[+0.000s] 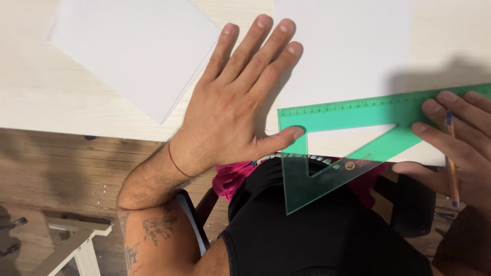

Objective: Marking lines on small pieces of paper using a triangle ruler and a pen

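Fingers (258,48) of the left hand (230,107) lie spread and flat, gripping nothing, pressed palm-down on the bench (61,110); the thumb reaches out to touch the square corner of the green set square (353,115), just inside its cut-out. The set square lies with its long ruled edge running away from that corner toward the right hand (455,138), partly on the white sheet (348,51) and partly past the bench's near edge, where its clear lower point hangs over the person's black-clad lap. At the far end of the set square, the right hand's fingers rest curled on the green plastic, and an orange pen (451,163) is held between them, its shaft pointing down toward the lap. The white sheet under the set square runs up beyond its ruled edge, leaving bare paper above it. On the far side of the left hand from the set square lies a second white sheet (133,46), turned at an angle, its corner just beside the wrist. Beyond the set square's overhanging point, below the bench edge, are a wooden floor and a dark chair.
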